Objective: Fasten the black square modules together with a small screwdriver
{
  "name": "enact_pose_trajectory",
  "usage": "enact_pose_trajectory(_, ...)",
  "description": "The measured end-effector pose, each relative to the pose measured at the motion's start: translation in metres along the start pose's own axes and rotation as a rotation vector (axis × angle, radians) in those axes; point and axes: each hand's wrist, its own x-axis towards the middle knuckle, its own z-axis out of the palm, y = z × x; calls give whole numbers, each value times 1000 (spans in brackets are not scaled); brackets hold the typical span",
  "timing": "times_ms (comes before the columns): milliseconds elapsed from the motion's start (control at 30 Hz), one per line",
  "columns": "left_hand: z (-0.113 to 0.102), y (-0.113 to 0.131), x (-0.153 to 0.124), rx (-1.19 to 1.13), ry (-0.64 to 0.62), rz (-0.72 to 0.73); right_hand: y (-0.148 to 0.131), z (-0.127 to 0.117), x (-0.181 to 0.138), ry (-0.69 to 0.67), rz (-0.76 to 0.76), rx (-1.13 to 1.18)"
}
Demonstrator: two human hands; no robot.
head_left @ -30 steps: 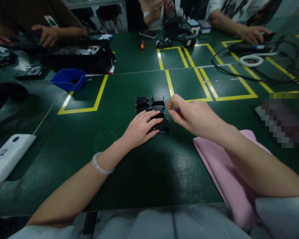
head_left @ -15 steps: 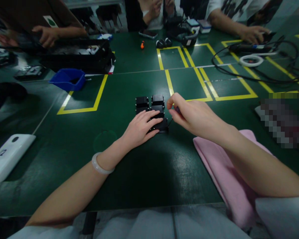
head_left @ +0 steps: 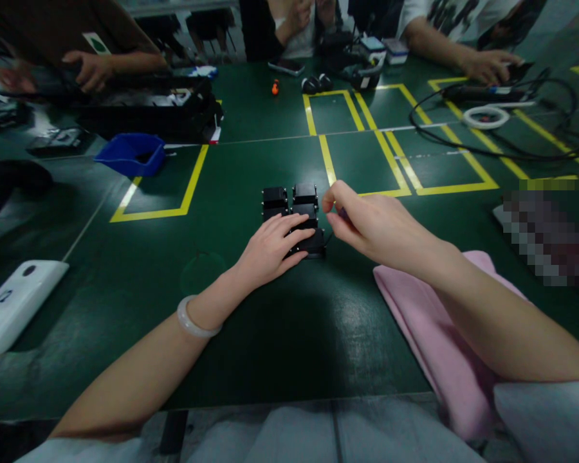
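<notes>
Mid-surface, between the yellow tape boxes: cluster of small black modules, packed side by side in two rows, touching.

Left hand lies flat on the near row, fingers released and spread, pressing down rather than gripping. Right hand is just beside the cluster's right edge, thumb and forefinger clenched on a small dark piece; can't tell what it is.

Progress, my read: mid-step. Modules are already grouped and held steady, and the pinched piece isn't seated on anything yet.

Around:
- pink cloth under the right forearm
- white device at the left edge
- blue bin and black tray far left
- cables and white ring far right
- co-workers' hands along the far side, well apart

Nothing sits between either hand and the cluster.
</notes>
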Motion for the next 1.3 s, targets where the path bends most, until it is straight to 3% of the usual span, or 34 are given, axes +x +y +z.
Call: enact_pose_trajectory(1300, -1, 1, 0, -25, 3, -6, 1, 1, 0, -16, -6, 16)
